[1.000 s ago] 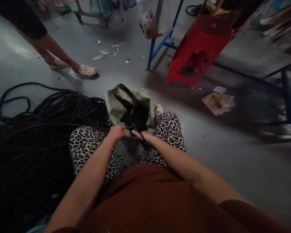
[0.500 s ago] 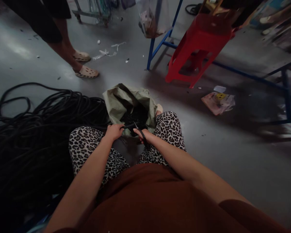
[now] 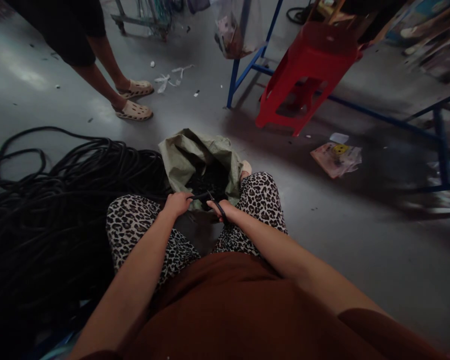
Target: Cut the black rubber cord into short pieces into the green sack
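My left hand [image 3: 177, 204] is closed round a black rubber hose or cord [image 3: 200, 195], whose end sticks out to the right over an open sack. In my right hand [image 3: 225, 210] is a pair of dark-handled scissors [image 3: 220, 210], blades pointing up and left beside that end. Whether the blades touch it I cannot tell. The greenish woven sack [image 3: 176, 162] stands between my knees, its mouth folded open, with dark pieces [image 3: 213, 180] inside. Left of it lies a large tangled heap of the same black hose [image 3: 97, 165].
A person in cream clogs [image 3: 135, 110] stands at the front left. Ahead to the right are a red plastic stool [image 3: 298, 75] and a blue metal frame [image 3: 232, 82] with a clear plastic bag [image 3: 232, 35]. A printed plastic packet [image 3: 332, 160] and white scraps [image 3: 165, 82] lie on the floor.
The other person's far foot has shifted forward to the right. My hands, the scissors and the hose are almost where they were.
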Demonstrator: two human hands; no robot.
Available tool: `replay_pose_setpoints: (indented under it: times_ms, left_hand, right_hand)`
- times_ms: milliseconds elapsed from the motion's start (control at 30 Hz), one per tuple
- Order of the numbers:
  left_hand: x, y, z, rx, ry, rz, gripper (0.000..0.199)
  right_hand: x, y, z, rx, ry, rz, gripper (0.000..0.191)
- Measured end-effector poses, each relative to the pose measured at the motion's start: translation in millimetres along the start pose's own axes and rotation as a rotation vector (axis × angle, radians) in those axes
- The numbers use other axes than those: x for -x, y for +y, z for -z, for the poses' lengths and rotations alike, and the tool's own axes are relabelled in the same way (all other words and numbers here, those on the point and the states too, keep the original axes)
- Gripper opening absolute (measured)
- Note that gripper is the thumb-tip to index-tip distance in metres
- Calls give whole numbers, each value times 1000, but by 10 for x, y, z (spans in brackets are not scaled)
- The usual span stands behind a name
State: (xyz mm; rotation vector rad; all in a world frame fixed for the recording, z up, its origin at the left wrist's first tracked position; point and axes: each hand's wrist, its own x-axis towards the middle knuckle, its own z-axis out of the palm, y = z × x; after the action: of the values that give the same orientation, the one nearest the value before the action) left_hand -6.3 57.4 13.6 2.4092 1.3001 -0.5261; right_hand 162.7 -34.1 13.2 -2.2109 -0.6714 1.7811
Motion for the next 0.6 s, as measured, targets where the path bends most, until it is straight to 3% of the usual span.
replay_pose_setpoints:
  times_ms: [367, 600]
  left_hand:
    - [24, 35, 5, -67, -41, 4, 35]
    - [8, 26, -28, -73, -82, 19, 36]
  right_hand:
    - [40, 11, -6, 63, 3, 10, 42]
    - [-79, 86, -57, 74, 10, 21, 39]
